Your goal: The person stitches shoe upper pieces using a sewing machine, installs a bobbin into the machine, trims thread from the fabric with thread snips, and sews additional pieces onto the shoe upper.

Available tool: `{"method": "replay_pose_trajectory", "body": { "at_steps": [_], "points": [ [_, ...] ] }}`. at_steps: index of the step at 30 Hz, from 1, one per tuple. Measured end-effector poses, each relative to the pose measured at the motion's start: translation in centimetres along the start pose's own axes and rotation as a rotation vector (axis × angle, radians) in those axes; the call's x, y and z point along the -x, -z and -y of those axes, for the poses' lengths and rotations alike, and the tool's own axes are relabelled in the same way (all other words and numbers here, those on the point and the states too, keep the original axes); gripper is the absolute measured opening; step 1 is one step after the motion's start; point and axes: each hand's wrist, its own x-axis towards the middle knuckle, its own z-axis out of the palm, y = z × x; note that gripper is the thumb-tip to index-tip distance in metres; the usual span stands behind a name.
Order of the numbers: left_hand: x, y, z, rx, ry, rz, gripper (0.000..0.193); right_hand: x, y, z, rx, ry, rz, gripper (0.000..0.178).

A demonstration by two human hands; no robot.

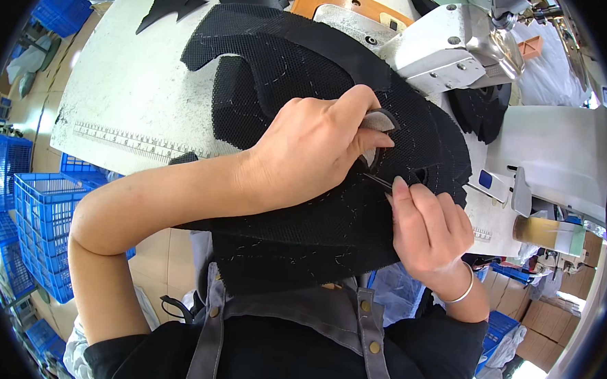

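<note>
A large piece of black mesh fabric [301, 241], with light stitch lines across it, lies over the table edge and hangs toward my lap. My left hand [313, 145] reaches over it and pinches a small folded flap [379, 125] with a grey lining between thumb and fingers. Close by on the right, the fingers of my right hand [430, 230] are closed around a thin, pointed metal tool [378, 182]. Its tip meets the fabric just below the flap; the rest is hidden in my hand, so its exact kind does not show.
A white sewing machine [455, 46] stands beyond the fabric at the right. The pale worktable [116, 90] carries a printed ruler strip [131, 138] and black cut pieces [172, 3] at its far side. Blue plastic crates [44, 217] stand on the floor at left.
</note>
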Motion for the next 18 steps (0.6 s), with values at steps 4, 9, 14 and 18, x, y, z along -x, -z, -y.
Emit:
{"method": "replay_pose_trajectory", "body": {
  "at_steps": [4,9,14,18],
  "points": [
    [-0.2,0.4,-0.2,-0.003,0.015,0.037,0.018,0.1,-0.3,0.0,-0.127,-0.081,-0.014,0.026],
    [-0.2,0.4,-0.2,0.008,-0.003,0.058,0.02,-0.2,-0.1,0.0,-0.183,-0.144,-0.044,0.026],
    [-0.3,0.6,-0.1,-0.017,-0.034,0.034,0.021,-0.1,0.2,-0.4,-0.255,-0.178,-0.002,0.039],
    [-0.3,0.8,0.0,-0.008,-0.029,0.087,0.02,-0.5,1.0,-1.0,-0.522,-0.176,-0.006,0.05]
  ]
}}
